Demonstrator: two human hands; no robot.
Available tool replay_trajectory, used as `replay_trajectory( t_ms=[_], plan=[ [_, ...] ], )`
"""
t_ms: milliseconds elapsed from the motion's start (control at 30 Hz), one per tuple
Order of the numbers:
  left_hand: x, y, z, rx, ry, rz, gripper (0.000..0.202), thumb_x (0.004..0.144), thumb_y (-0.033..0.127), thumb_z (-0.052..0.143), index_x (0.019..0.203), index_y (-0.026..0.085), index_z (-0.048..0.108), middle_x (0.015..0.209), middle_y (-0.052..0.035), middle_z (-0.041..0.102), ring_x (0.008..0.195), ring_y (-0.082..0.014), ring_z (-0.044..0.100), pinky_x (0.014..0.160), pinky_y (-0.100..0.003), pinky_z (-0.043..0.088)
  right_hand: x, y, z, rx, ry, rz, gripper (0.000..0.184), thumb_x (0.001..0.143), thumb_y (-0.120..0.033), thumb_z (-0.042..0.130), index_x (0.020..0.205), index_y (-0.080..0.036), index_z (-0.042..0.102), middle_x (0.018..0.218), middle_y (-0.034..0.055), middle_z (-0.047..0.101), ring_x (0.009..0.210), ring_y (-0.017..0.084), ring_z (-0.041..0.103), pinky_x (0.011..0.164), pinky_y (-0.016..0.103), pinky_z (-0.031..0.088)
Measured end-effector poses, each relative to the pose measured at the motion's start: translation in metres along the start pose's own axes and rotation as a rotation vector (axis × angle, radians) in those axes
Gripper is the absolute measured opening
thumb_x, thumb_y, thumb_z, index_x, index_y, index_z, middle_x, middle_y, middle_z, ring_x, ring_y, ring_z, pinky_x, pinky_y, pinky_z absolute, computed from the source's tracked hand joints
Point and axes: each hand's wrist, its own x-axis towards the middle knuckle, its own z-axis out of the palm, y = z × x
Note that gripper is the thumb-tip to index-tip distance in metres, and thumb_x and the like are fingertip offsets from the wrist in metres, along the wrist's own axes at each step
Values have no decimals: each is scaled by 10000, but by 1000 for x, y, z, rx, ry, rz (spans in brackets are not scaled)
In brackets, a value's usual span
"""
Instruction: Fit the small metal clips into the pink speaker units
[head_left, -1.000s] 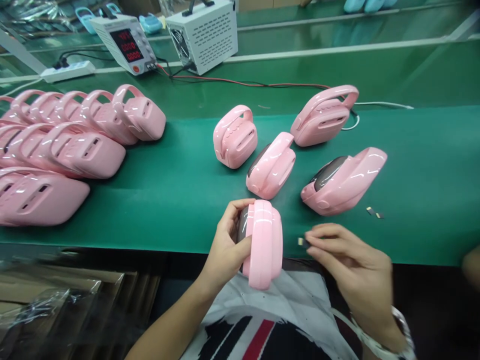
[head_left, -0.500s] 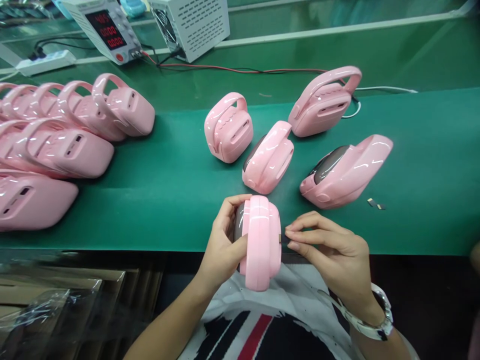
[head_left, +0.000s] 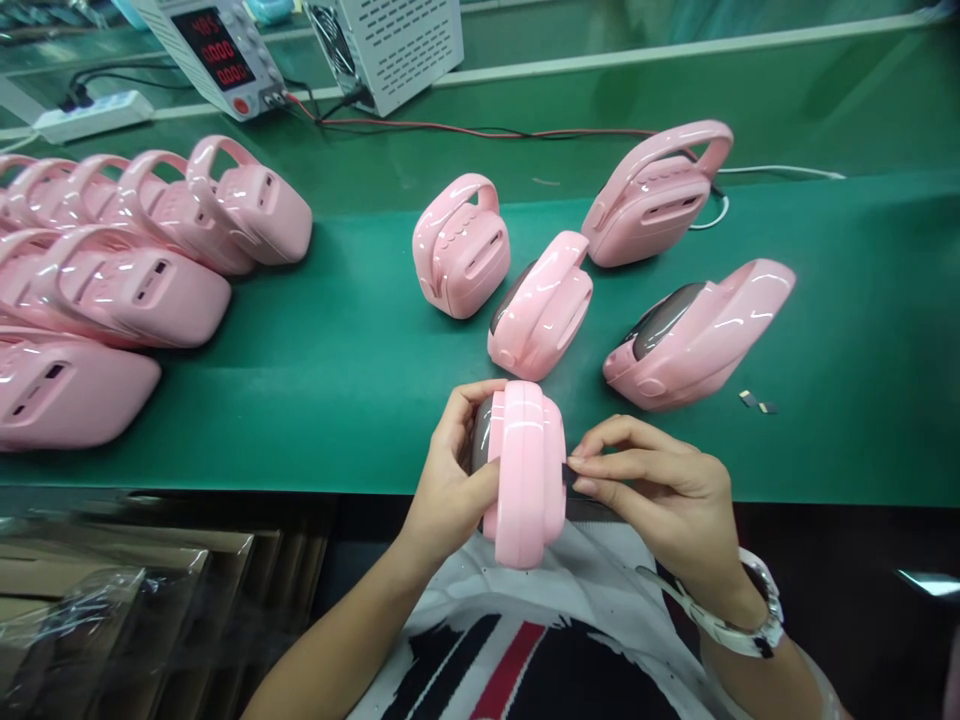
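My left hand [head_left: 454, 475] is wrapped around a glossy pink handled device [head_left: 521, 470] with a dark front panel, perhaps a small speaker. It is held above the bench's front edge, its handle toward me. At its right side, my right hand [head_left: 652, 490] pinches a small black memory card [head_left: 568, 474] between thumb and fingers. The card's inner end meets the device's back and is hidden there. Two more memory cards [head_left: 757, 402] lie on the green bench to the right.
Several similar pink devices [head_left: 540, 310] stand beyond my hands, and rows of them [head_left: 251, 205] fill the left. A power supply [head_left: 217, 55] with red digits and a grey vented box [head_left: 386, 50] sit at the back. Red and black wires [head_left: 480, 128] run along the bench [head_left: 337, 420].
The card's gold contacts, visible before at the device's back, are now out of sight; the card has moved left into the device's side. The view has shifted slightly.
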Motion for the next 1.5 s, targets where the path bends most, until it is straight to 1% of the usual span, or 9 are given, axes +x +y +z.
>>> replay_trajectory(
  t_ms=[133,267,433,667,933,1167,1333,1467,1500],
  plan=[
    [-1,-6,-3,5,1,36,388,760,349,717,1117,257,596,1095,-21,622,1044,-232,585,900,-328,485,6,2,4,36,6,56,213,734,-87,798,807,-287,808,778,3,682,719,129,639,617,231,519],
    [-1,-11,-5,-11,-6,43,391,772,358,697,1135,254,595,1154,-33,622,1086,-262,574,900,-343,483,10,11,9,301,-18,316,154,639,-209,889,719,-260,767,747,-6,604,685,124,569,582,229,490],
    [-2,-12,-3,-20,-15,25,348,806,325,684,1139,281,593,1125,-14,627,1044,-237,585,884,-328,490,11,16,7,561,-90,534,143,674,-234,866,720,-235,730,766,-14,587,727,103,557,643,189,502],
    [-4,-15,-4,-12,-13,53,378,791,251,662,1160,295,590,1167,-8,621,1076,-242,577,914,-329,488,16,10,8,564,-74,600,236,591,-244,904,642,-201,678,705,-21,576,677,105,555,606,199,517],
    [-5,-15,-3,40,-26,100,345,820,269,613,1161,281,556,1081,-29,612,967,-238,586,835,-337,510,29,1,-1,554,-212,793,339,554,-231,921,590,-163,590,649,-39,592,573,81,573,543,193,529],
    [-7,-8,-3,52,-47,16,380,819,353,660,1166,283,522,1072,-23,594,939,-226,583,815,-330,499,34,-1,-5,543,-287,911,379,504,-176,933,611,-155,569,618,-56,599,533,96,632,526,197,554],
    [-1,4,-9,91,-112,-18,430,796,374,677,1160,237,495,1128,-50,564,1072,-256,558,932,-360,451,33,4,-5,471,-301,680,290,658,-292,870,697,-171,609,617,-40,594,541,97,604,534,209,531],
    [4,9,-11,92,-171,-56,561,766,281,675,1251,240,398,1192,-77,550,1130,-268,559,1027,-415,405,52,-20,-7,53,-131,40,25,863,-217,669,839,-222,673,796,20,659,773,157,652,704,281,565],
    [5,10,-11,94,-191,-60,604,768,261,662,1293,245,362,1224,-86,543,1139,-269,564,1046,-435,396,60,-27,-7,-110,-122,-104,74,883,-185,631,903,-236,680,889,42,678,886,183,658,804,324,561]
  ],
)
